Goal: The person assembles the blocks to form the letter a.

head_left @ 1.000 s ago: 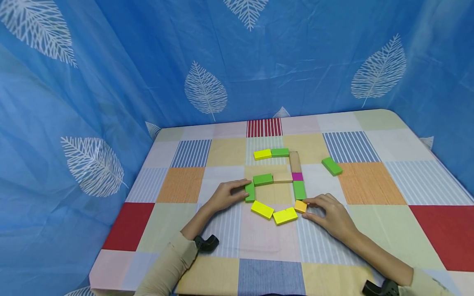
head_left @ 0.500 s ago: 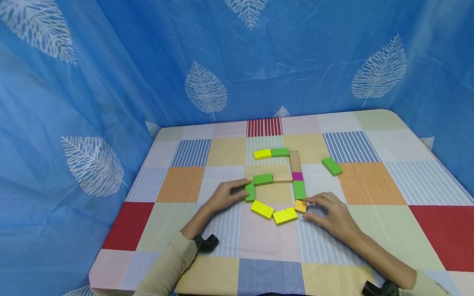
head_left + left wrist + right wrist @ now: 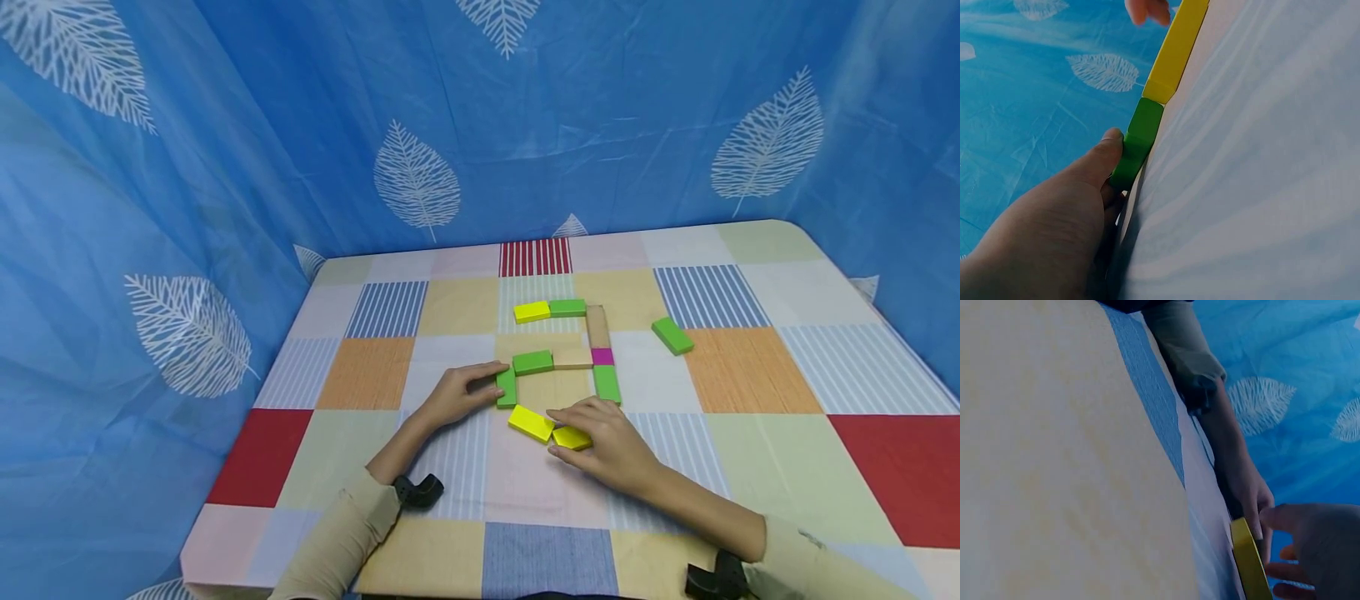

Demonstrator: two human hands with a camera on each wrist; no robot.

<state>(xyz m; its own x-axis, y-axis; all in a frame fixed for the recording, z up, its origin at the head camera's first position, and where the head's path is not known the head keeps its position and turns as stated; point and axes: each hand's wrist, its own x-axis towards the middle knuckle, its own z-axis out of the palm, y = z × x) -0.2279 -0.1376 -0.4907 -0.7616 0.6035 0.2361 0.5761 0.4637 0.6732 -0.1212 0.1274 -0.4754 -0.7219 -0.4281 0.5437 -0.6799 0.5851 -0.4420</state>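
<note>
At the left end of a row of flat blocks, my left hand (image 3: 459, 395) holds a green block (image 3: 507, 389) between thumb and fingers. In the left wrist view my thumb presses that green block (image 3: 1138, 144), which touches a yellow block (image 3: 1175, 53). My right hand (image 3: 609, 442) grips another yellow block (image 3: 572, 438) at the near side, its index finger and thumb on either side. Much of that block lies under the hand. In the right wrist view a small orange patch (image 3: 1288, 552) shows between the fingers; the orange block is hidden in the head view.
A yellow block (image 3: 532, 423) lies between the hands. Behind stand more blocks in line: green (image 3: 533, 362), tan (image 3: 572, 359), purple (image 3: 602, 357), and others. A loose green block (image 3: 672, 336) lies at the right on the patchwork tablecloth (image 3: 757, 371). A blue curtain surrounds the table.
My right hand has left the orange block's side and moved left over the near yellow block, covering the orange one. The left hand stays in place.
</note>
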